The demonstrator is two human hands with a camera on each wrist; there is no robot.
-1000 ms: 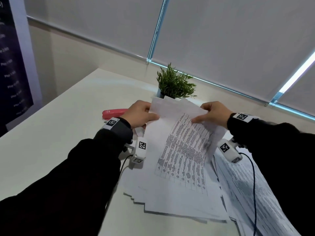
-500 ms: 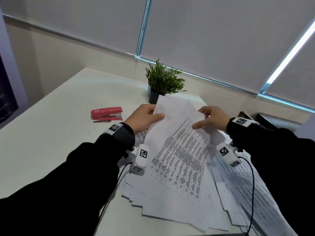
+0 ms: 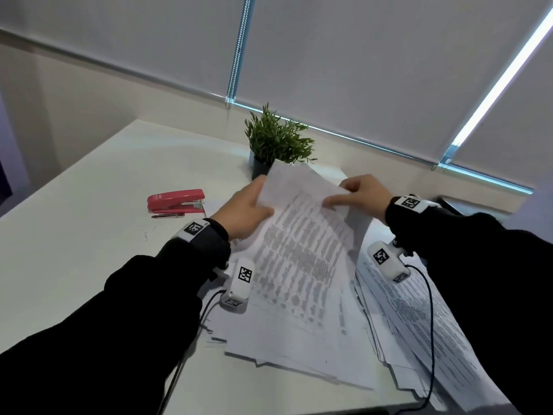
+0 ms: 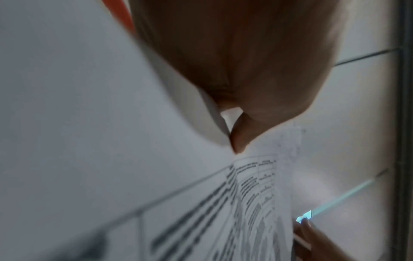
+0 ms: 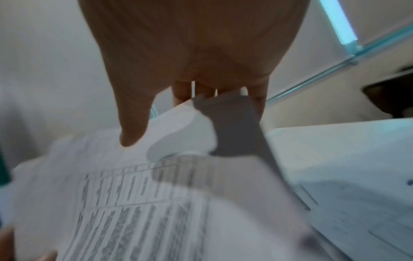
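Printed sheets (image 3: 302, 244), thin, limp and lined with table rows, rise at centre frame, their top edge curling near the potted plant (image 3: 278, 142). The left grip (image 3: 245, 211) pinches their left edge and the right grip (image 3: 359, 196) their right. Beneath, a ragged paper pile (image 3: 299, 348) reaches the smooth white tabletop's (image 3: 89, 235) lower-right edge. The tabletop stretches wide to the left, past the red stapler (image 3: 176, 200).

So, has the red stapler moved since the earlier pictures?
No. The red stapler lies as before, left of the plant pot, with the same gap.
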